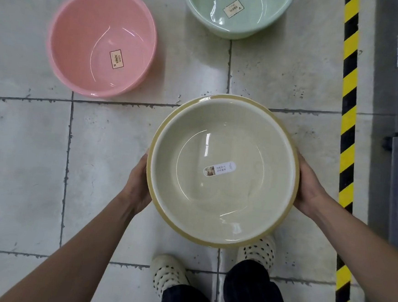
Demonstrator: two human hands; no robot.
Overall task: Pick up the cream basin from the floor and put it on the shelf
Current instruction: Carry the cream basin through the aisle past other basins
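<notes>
The left hand (138, 181) and right hand (309, 190) clasp opposite rims of the cream basin (222, 170), apparently lifted just clear of the tiled floor (25, 161), so carrying it to the shelf comes next.

arms bare, no sleeves | trousers (253, 295) dark, maybe navy | shoes (168, 276) cream, perforated

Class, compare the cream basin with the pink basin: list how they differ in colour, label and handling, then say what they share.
The cream basin is gripped at its sides by the left hand and right hand; the pink basin sits untouched on the floor. The cream basin's label is a white oval; the pink basin's is a tan rectangle. Both are round, empty and open side up.
</notes>
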